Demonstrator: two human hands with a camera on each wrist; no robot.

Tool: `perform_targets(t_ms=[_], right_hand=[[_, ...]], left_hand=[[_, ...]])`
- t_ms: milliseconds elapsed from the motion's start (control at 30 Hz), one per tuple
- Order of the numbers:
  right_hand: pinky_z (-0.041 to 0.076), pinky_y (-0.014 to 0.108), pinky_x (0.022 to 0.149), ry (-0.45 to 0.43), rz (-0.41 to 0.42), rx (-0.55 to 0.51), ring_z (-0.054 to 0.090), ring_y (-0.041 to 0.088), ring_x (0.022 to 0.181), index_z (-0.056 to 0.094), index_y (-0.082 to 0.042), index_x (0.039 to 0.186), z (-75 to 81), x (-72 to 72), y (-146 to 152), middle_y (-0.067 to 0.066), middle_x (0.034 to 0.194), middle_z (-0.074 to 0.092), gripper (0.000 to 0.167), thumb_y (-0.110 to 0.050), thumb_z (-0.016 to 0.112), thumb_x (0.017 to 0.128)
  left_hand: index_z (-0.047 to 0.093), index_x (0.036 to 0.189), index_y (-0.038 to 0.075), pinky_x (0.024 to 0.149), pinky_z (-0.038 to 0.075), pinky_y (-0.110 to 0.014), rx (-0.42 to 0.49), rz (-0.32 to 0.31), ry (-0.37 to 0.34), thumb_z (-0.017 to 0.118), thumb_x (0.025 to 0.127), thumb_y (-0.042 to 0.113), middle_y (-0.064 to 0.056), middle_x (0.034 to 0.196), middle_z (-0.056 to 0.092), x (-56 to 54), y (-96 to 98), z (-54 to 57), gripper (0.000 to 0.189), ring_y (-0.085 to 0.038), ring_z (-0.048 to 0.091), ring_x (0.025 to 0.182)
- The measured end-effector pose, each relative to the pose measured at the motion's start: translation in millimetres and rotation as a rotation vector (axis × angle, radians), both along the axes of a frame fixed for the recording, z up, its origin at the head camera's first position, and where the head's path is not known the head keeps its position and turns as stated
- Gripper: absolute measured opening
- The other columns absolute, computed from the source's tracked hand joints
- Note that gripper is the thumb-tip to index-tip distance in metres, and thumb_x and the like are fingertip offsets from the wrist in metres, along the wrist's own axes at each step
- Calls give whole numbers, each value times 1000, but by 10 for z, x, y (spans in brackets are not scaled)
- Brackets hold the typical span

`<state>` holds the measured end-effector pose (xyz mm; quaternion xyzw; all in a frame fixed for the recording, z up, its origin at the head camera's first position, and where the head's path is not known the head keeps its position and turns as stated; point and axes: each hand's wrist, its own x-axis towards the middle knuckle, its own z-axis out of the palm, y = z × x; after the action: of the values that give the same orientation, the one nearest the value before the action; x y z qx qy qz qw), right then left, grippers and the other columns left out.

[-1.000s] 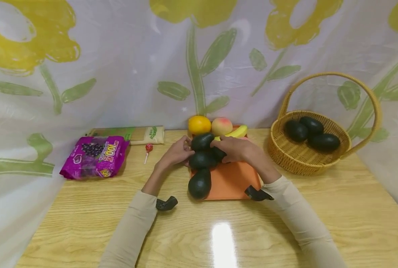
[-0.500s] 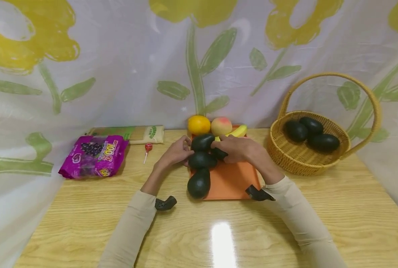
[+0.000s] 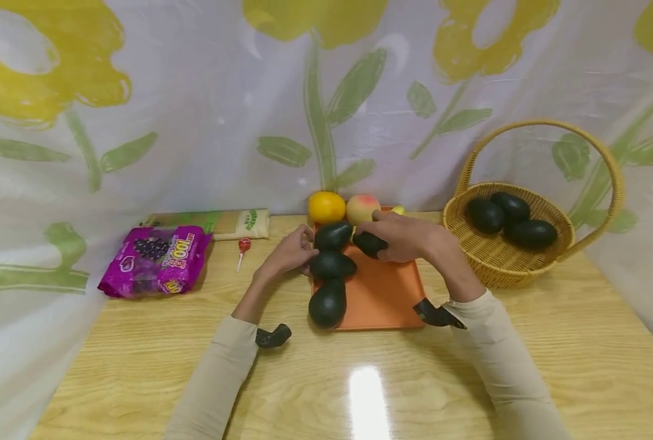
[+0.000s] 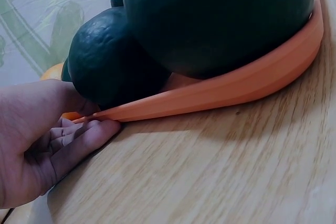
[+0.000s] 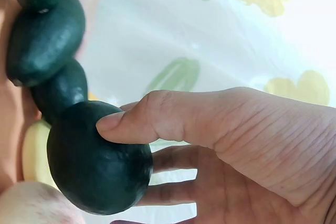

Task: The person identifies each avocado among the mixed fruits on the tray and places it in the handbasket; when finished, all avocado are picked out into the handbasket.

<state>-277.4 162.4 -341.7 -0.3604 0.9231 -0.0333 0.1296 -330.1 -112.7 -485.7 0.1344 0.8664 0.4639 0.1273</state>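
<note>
My right hand [image 3: 406,237] grips a dark green avocado [image 5: 97,163], thumb on one side and fingers behind it, over the far part of the orange tray [image 3: 384,299]. My left hand [image 4: 50,135] pinches that tray's left rim, thumb above and fingers beneath. Three more avocados stand in a column along the tray's left side: a far one [image 3: 333,235], a middle one [image 3: 332,265] and a near one [image 3: 328,304]. Behind them are an orange fruit [image 3: 327,207], a peach [image 3: 362,209] and a banana [image 5: 35,153], mostly hidden by my right hand in the head view.
A wicker basket [image 3: 472,263] with a tall handle stands at the right, with three avocados [image 3: 531,233] in it. To the left lie a purple candy bag [image 3: 156,260], a red lollipop [image 3: 244,245] and a flat beige-green packet [image 3: 216,223]. A flowered curtain [image 3: 211,122] hangs behind the table.
My right hand has moved right with the avocado, away from the column, covering more of the banana. The left hand stays at the tray's rim.
</note>
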Motion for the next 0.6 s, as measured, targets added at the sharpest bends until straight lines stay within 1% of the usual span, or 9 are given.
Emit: perform_targets(t_ms=[133,200,300,400,500,533,600], right_hand=[[53,46,96,13,-22,-83,58,31,109,59,-17,137,59,13,108,14,121,58,44,-11,71,95],[53,47,98,2,-30,-117,57,31,111,59,-18,137,79,16,170,13,124,58,44,-11,70,95],[54,44,94,-10,-37,-140,59,30,105,57,-16,140,118,20,267,13,121,57,45,-11,70,97],[55,44,92,4,-55,-143,60,28,99,55,-14,145,182,23,374,14,118,56,49,-11,70,98],[55,48,97,24,-97,-163,62,28,102,54,-14,147,251,21,500,15,120,58,53,-10,70,97],[55,50,98,29,-114,-173,62,29,104,55,-15,146,270,20,544,15,121,58,52,-9,70,97],[54,51,98,36,-139,-198,62,30,105,56,-15,144,301,12,630,15,121,59,51,-8,70,96]], left_hand=[[46,127,2,53,61,-26,9,4,4,65,99,10,-11,85,63,2,-8,0,36,-13,62,56],[45,126,1,53,61,-27,19,5,-3,65,98,9,-9,82,62,6,-14,-7,35,-13,62,55],[45,126,1,52,61,-27,32,6,-19,65,98,8,-7,80,61,9,-20,-23,35,-11,61,54],[45,126,1,52,61,-27,42,7,-18,66,97,8,-7,81,61,12,-17,-21,36,-11,62,54],[45,126,1,53,62,-27,53,8,-13,66,97,9,-9,84,62,19,-12,-2,36,-12,62,56],[45,126,1,53,62,-27,54,9,-13,66,97,9,-9,84,62,23,-11,4,36,-12,62,56],[45,125,1,53,62,-27,50,11,-16,66,97,9,-9,84,62,28,-17,4,36,-12,62,56]])
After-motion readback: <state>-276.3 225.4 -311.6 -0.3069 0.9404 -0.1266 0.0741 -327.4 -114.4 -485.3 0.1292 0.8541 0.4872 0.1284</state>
